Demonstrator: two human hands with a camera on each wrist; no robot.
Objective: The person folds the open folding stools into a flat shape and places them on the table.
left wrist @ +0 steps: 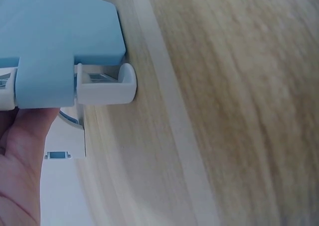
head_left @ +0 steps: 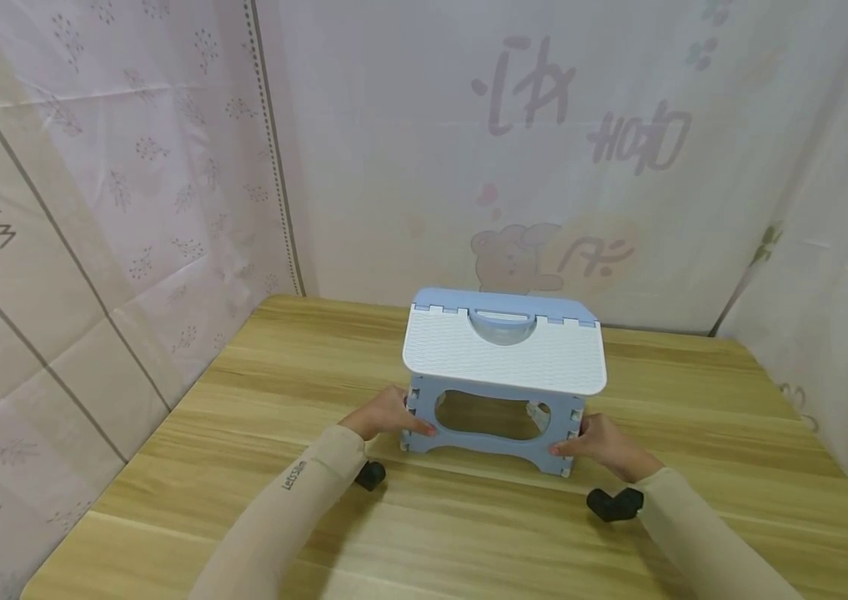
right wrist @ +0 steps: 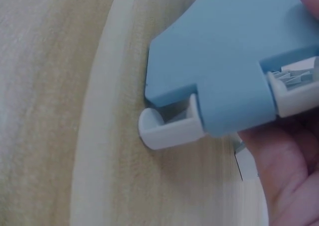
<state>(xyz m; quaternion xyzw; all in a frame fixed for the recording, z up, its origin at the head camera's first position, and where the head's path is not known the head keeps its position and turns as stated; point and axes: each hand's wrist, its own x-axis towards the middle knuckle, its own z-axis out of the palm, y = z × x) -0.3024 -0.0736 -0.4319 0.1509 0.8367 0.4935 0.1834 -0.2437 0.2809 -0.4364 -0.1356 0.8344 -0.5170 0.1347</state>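
A blue and white folding step stool (head_left: pixel 439 350) stands unfolded on the wooden table, its white textured top tilted towards me. A blue strip with a carrying handle runs along the back of the top. My left hand (head_left: pixel 388 413) grips the left edge of the blue front leg panel (left wrist: pixel 45 36), thumb on its front face. On the other side my right hand (head_left: pixel 607 444) holds the right edge of the same panel, thumb also in front. White hinge pieces (right wrist: pixel 174 128) show beside the panel in the right wrist view. Fingers behind the legs are mostly hidden.
The wood-grain table (head_left: pixel 303 350) extends around the stool on all sides. Patterned curtains (head_left: pixel 393 150) hang behind it and along both sides. Small black pieces (head_left: pixel 614 505) sit by each wrist, near the beige sleeves (head_left: pixel 281 508).
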